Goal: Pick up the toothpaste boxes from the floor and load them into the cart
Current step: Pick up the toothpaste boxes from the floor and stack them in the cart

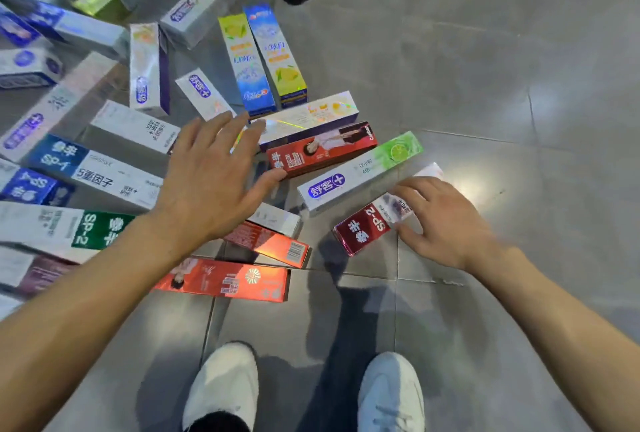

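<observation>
Toothpaste boxes [114, 95] lie scattered across the tiled floor [519, 67]. The right hand [446, 220] curls its grip around a dark red box [367, 227] lying on the floor. The left hand [211, 171] hovers with fingers spread above the pile.

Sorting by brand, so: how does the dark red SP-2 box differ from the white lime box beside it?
The dark red SP-2 box is gripped by the right hand; the white lime box lies untouched. It looks longer, with a green end. Both lie flat on the floor.
</observation>
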